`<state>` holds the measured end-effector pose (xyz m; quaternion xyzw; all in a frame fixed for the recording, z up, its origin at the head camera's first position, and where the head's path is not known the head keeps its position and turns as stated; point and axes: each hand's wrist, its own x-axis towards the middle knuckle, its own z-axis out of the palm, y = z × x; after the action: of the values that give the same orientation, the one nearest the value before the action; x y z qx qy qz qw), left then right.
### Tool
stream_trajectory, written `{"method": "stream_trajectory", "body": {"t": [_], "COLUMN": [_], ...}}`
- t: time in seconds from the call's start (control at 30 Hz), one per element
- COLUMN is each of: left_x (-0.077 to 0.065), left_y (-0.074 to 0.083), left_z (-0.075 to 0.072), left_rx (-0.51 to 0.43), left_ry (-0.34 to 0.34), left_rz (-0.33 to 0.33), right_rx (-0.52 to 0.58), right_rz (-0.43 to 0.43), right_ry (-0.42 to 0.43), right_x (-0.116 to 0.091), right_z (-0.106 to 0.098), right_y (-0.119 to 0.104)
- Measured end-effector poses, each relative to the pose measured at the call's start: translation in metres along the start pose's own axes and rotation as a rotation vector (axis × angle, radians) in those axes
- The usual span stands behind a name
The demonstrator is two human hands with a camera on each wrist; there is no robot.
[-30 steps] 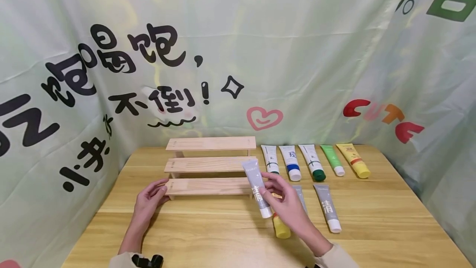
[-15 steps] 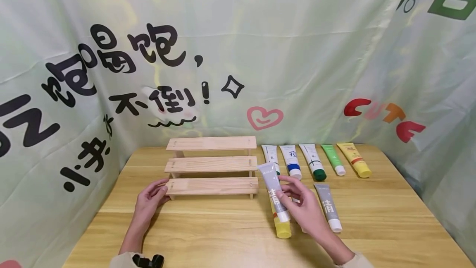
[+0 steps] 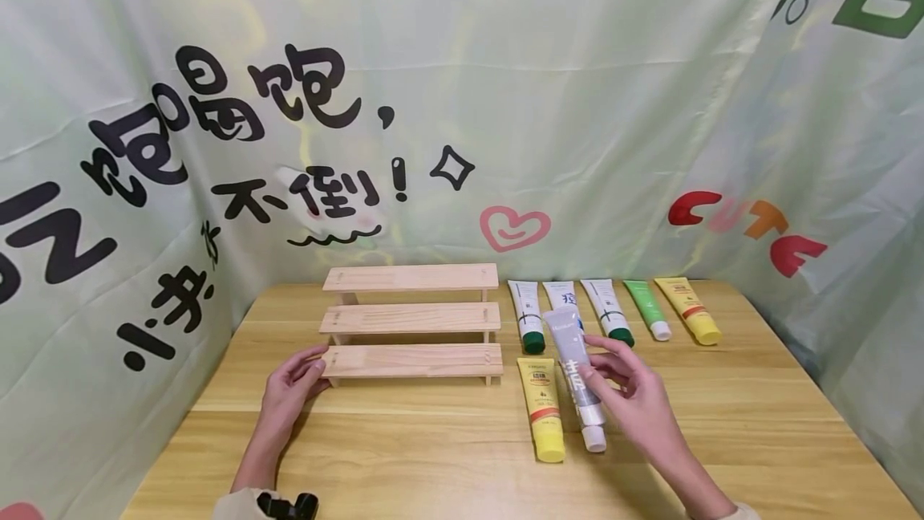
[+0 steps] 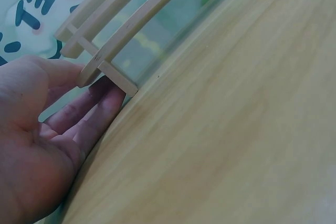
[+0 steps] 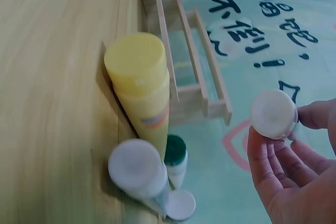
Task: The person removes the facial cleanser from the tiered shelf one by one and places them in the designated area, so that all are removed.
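Note:
In the head view my right hand (image 3: 631, 392) pinches a grey tube (image 3: 570, 351) with white lettering between thumb and fingers. The held tube overlaps another grey tube, whose white cap (image 3: 595, 438) shows below it. In the right wrist view the held tube's round white cap (image 5: 273, 114) faces the camera, away from the table. A yellow tube (image 3: 543, 408) lies just to the left. My left hand (image 3: 289, 392) grips the left end of a three-tier wooden display rack (image 3: 411, 359) at its lowest step, thumb at the board's edge and fingers beneath (image 4: 102, 103).
Along the back right lies a row of tubes: a white one with a green cap (image 3: 524, 311), a partly covered blue-and-white one (image 3: 559, 295), another green-capped one (image 3: 605, 303), a slim green one (image 3: 646, 307) and a yellow one (image 3: 686, 307). Printed cloth (image 3: 613, 143) hangs behind the table (image 3: 404, 456).
My right hand has carried the grey tube rightward from the rack's right end, past the yellow tube. The rightmost grey tube is now behind my hand. My left hand has stayed at the rack.

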<state>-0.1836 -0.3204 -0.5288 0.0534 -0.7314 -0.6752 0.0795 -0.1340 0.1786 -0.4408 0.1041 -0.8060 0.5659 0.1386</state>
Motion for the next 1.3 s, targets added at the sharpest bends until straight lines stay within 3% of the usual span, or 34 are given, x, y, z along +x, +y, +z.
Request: {"method": "stream_trajectory", "body": {"t": [0.37,0.53,0.77,1.0,1.3], "left_x": [0.000,0.002,0.000,0.000,0.002], "left_y": [0.001,0.000,-0.001,-0.002,-0.003], "left_z": [0.000,-0.001,-0.002,-0.002,-0.001], "left_rx": [-0.011,-0.007,-0.012,-0.022,-0.029], "left_ry": [-0.006,-0.015,-0.008,-0.015,-0.022], "left_rz": [-0.003,0.002,0.012,0.016,0.018], "right_rx": [-0.062,-0.128,-0.192,-0.117,-0.191], "right_rz": [0.028,0.095,0.151,0.217,0.278], "right_ry": [0.056,0.075,0.053,0.034,-0.053], "right_x": [0.004,0.009,0.016,0.019,0.019], "right_z": [-0.024,-0.035,-0.050,-0.072,-0.098], "right_y": [0.013,0.022,0.034,0.044,0.060]}}
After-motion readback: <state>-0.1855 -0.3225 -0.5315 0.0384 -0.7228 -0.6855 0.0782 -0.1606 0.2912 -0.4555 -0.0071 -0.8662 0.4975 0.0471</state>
